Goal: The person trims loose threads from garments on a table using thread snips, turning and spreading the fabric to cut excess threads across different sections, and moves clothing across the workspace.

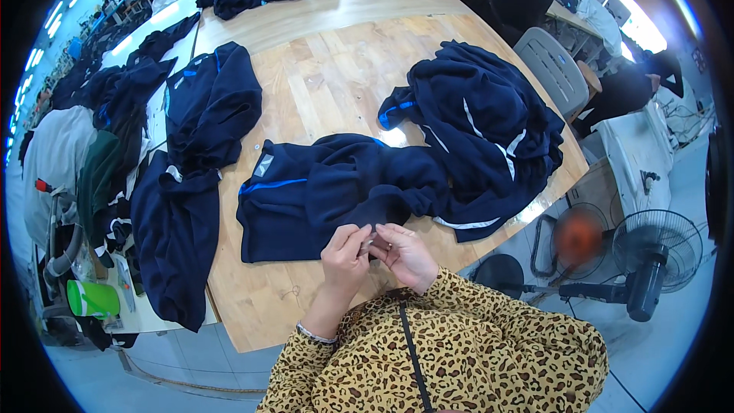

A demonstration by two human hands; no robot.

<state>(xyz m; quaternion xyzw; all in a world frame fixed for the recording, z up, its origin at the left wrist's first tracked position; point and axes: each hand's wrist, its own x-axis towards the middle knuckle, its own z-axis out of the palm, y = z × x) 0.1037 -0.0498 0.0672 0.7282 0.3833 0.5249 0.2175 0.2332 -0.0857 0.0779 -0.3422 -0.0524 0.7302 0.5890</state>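
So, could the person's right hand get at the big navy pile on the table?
Probably yes: the right hand is close to the navy pile and nothing seems to stand between them, though its fingers are bunched close to the left hand.

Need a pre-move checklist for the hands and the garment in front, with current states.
1. Both hands in view: ok. Left hand and right hand meet at the fingertips.
2. Item between the fingertips identified: cannot tell. Too small to make out.
3. Near navy garment on the wooden table: ok. It lies just beyond the hands.
4. That garment spread flat: not ok. Its left end lies fairly flat, but folds bunch up toward the right.
5. Garment apart from the larger navy pile: not ok. No gap shows where they meet.
6. Fan off the tabletop: ok. It stands beyond the right edge.
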